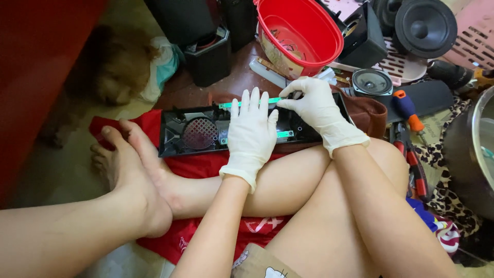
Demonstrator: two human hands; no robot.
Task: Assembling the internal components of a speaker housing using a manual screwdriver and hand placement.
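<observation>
Disassembly looks underway: the left hand (250, 135) lies flat, fingers spread, pinning the black panel (206, 131) across the legs, while the right hand (316, 109) pinches the green strip (267, 101) at the panel's far edge. Freeing it likely needs a steady lift.

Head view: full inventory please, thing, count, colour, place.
Speaker housing: 1, black with a round grille, flat on the red cloth, under both hands.
Green strip: 1, along the housing's top edge.
Red cloth: 1, under the housing and the legs.
Red basket: 1, behind the housing.
Loose speaker cones: 2, a large black one top right, a small grey one below it.
Screwdriver: 1, blue and orange handle, right of the housing.
Pliers: 1, red handles, right.
Metal pot: 1, far right edge.
Left hand: white glove, flat on the housing.
Right hand: white glove, fingertips at the strip's end.
</observation>
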